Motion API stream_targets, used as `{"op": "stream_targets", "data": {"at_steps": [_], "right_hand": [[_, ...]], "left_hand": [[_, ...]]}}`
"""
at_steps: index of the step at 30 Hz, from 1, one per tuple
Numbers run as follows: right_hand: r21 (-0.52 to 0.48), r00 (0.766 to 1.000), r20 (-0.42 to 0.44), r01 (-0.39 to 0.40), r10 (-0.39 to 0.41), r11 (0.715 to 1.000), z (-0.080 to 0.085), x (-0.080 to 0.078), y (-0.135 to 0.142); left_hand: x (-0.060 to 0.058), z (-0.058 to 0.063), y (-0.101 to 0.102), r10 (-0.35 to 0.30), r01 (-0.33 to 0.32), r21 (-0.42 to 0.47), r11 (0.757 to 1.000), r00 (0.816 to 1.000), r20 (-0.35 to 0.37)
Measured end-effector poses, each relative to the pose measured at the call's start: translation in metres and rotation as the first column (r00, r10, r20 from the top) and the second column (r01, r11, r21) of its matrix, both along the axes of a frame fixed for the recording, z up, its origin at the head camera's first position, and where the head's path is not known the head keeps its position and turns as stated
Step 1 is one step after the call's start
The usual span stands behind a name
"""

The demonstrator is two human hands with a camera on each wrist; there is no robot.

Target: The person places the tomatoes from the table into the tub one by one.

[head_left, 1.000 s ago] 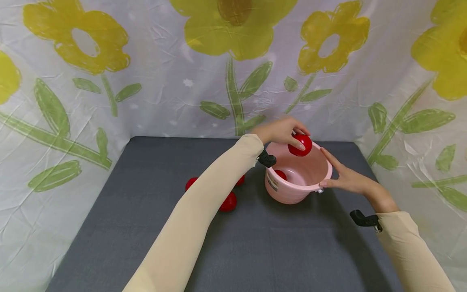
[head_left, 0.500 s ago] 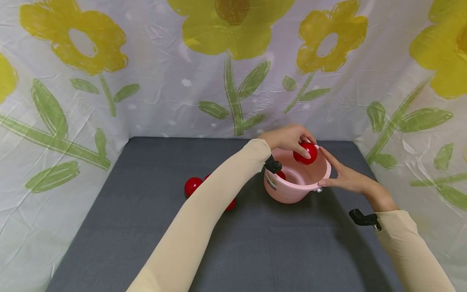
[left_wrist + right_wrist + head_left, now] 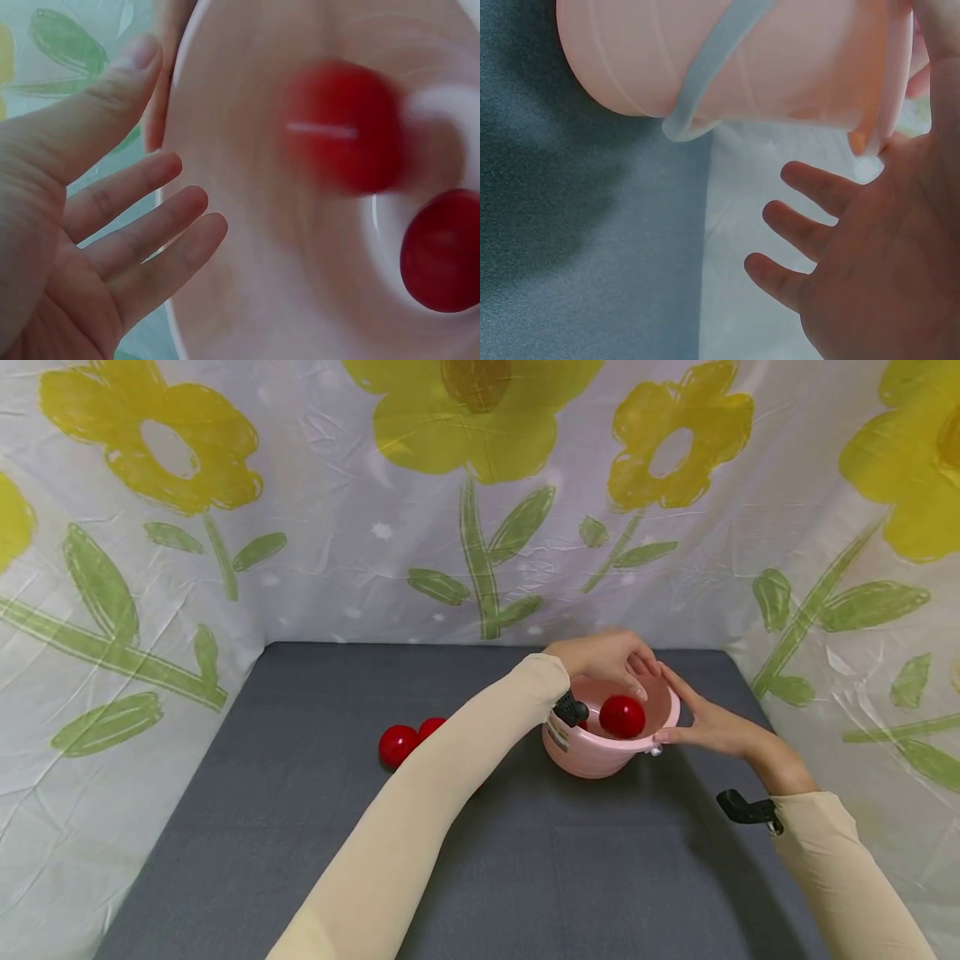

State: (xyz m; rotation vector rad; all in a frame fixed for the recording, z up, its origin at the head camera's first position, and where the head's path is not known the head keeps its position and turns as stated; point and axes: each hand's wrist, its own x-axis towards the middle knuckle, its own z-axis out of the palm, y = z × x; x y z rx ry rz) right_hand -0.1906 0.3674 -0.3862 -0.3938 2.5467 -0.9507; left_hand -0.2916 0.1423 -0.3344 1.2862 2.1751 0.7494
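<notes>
In the head view a pink bucket [image 3: 592, 760] stands at the right of the table. My left hand [image 3: 603, 658] is over its opening, fingers spread and apart from a glossy red ball [image 3: 622, 717]. This ball is blurred inside the bucket in the left wrist view, where a second red ball [image 3: 444, 251] lies at the bottom. My right hand [image 3: 712, 724] rests thumb and index finger on the bucket's right rim; its other fingers [image 3: 802, 229] stretch out straight beside the bucket in the right wrist view.
More red balls [image 3: 398, 747] lie on the dark grey table [image 3: 315, 827], left of the bucket, partly behind the left sleeve [image 3: 420, 793]. A pale handle [image 3: 709, 71] hangs along the bucket's side. Flower-printed cloth [image 3: 330, 527] encloses the back and sides.
My left hand has moved slightly right and down over the bucket and let go of the red ball, which has dropped inside. My right hand has stayed at the rim.
</notes>
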Motion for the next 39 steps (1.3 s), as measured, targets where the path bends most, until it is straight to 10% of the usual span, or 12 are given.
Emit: {"op": "stream_targets", "data": {"at_steps": [20, 39], "right_hand": [[0.02, 1.0, 0.009, 0.013, -0.013, 1.0, -0.001, 0.0, -0.001], [-0.015, 1.0, -0.007, 0.008, -0.008, 1.0, 0.0, 0.002, -0.004]], "left_hand": [[-0.01, 0.016, -0.026, 0.03, -0.032, 0.052, 0.998, 0.999, 0.037], [-0.048, 0.014, -0.136, 0.269, -0.277, 0.17, 0.946, 0.961, 0.065]]}}
